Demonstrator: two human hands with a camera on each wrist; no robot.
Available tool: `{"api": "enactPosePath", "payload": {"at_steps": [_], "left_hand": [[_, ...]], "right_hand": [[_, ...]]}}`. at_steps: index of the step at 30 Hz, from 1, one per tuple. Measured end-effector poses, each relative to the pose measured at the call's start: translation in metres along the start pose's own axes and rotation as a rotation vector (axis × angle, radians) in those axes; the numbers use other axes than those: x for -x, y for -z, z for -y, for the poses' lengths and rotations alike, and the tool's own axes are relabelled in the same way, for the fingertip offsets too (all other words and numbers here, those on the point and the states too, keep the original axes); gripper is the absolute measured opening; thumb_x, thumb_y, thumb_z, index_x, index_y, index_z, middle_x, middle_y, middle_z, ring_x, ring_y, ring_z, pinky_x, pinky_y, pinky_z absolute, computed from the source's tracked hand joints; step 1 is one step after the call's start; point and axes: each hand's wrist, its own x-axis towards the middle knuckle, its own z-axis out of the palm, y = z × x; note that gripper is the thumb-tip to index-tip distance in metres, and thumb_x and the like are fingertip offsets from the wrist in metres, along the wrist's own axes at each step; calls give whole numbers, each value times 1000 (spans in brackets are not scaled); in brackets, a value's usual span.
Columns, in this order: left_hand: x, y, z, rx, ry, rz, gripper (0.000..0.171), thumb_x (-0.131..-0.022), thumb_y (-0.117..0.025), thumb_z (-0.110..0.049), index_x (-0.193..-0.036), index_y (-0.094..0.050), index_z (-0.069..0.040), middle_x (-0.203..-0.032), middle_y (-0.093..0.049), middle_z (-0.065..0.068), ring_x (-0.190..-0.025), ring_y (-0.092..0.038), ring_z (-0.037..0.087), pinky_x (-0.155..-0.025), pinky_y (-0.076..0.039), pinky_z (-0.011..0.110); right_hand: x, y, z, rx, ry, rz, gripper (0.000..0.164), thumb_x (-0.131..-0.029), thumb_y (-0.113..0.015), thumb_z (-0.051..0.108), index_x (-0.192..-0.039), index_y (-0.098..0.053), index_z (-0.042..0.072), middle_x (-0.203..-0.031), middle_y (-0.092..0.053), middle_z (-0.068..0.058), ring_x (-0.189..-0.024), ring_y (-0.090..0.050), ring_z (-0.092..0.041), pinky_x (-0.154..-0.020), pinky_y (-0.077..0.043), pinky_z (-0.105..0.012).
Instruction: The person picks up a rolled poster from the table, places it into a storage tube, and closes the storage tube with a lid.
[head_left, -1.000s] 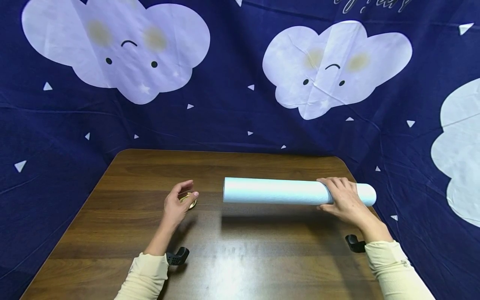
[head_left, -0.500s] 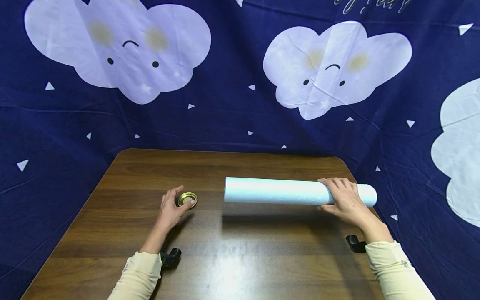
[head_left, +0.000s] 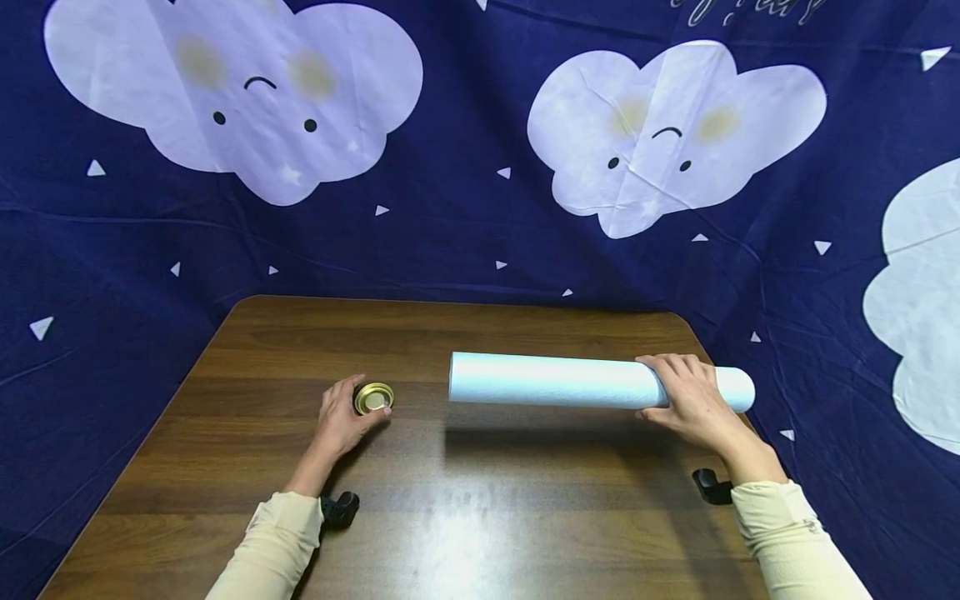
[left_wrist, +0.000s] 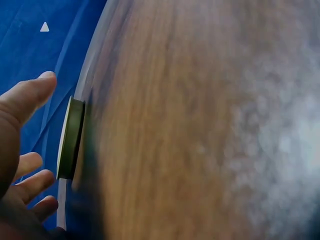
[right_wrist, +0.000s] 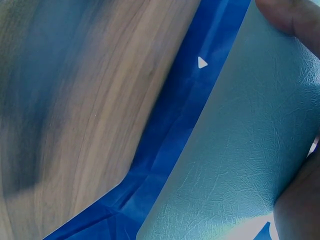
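A shallow round gold lid (head_left: 374,398) lies on the wooden table (head_left: 457,333), its hollow side up. My left hand (head_left: 341,419) is around its left side, thumb toward the near edge and fingers toward the far edge. Seen from the left wrist, the thumb (left_wrist: 32,95) stands apart from the lid (left_wrist: 71,137), and the other fingertips are close to its lower end. My right hand (head_left: 688,396) grips a long pale blue cylinder (head_left: 551,380) near its right end. The cylinder is level, above the table. Its creased, shiny surface (right_wrist: 235,130) fills much of the right wrist view.
A dark blue cloth (head_left: 465,225) with white clouds and triangles hangs behind and beside the table. Black wrist mounts (head_left: 341,509) jut from both sleeves. The cylinder's right end reaches the table's right edge.
My left hand has come down and left, from over the lid to around it, leaving the lid fully in sight. The right hand and the cylinder have stayed almost still.
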Motion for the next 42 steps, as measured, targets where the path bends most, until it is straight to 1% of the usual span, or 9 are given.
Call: {"api": "enactPosePath", "payload": {"at_steps": [5, 10, 17, 24, 30, 36, 42], "left_hand": [[-2, -2, 1, -41, -20, 4, 76, -75, -76, -30, -134, -41, 2, -137, -43, 25, -129, -33, 43, -107, -26, 58], [-5, -5, 5, -84, -43, -13, 76, -74, -77, -30, -133, -44, 3, -134, -47, 24, -125, -37, 43, -106, -27, 56], [-6, -9, 8, -105, -67, -40, 75, -72, -77, -31, -131, -46, 4, -134, -46, 25, -125, -37, 44, -106, -25, 57], [-6, -10, 5, -116, -42, -8, 74, -73, -77, -32, -131, -47, 3, -137, -43, 22, -127, -35, 42, -108, -23, 55], [-5, -10, 6, -98, -45, -29, 72, -72, -77, -31, -128, -49, 4, -138, -44, 22, -128, -35, 41, -108, -23, 55], [-6, -8, 8, -91, -29, -20, 70, -73, -77, -31, -129, -49, 2, -139, -43, 23, -129, -34, 42, -109, -23, 55], [-7, -7, 7, -83, -13, -25, 69, -74, -76, -30, -129, -48, 1, -130, -51, 23, -124, -40, 42, -106, -28, 55]], "right_hand": [[0, 1, 0, 0, 1, -5, 82, -53, -89, 23, -124, -51, 11, -108, -60, -15, -99, -49, -39, -84, -31, -55], [-1, 1, -1, 2, 4, -11, 82, -53, -89, 22, -124, -51, 11, -107, -59, -15, -99, -49, -39, -84, -31, -55], [0, 2, -1, 6, 7, -17, 81, -53, -89, 22, -123, -51, 11, -107, -60, -15, -99, -49, -39, -83, -31, -55], [0, 2, 0, 7, 6, -15, 81, -53, -90, 21, -123, -51, 11, -107, -59, -15, -99, -49, -39, -83, -31, -56], [1, 1, 0, 14, 9, -14, 80, -53, -89, 21, -123, -51, 10, -106, -60, -15, -98, -49, -39, -84, -32, -56], [1, 0, -1, 16, 3, -9, 79, -54, -89, 22, -123, -51, 10, -106, -60, -14, -98, -50, -38, -84, -33, -56], [2, 0, -1, 15, -3, -6, 78, -55, -88, 22, -123, -51, 10, -107, -60, -14, -98, -50, -38, -83, -33, -55]]}}
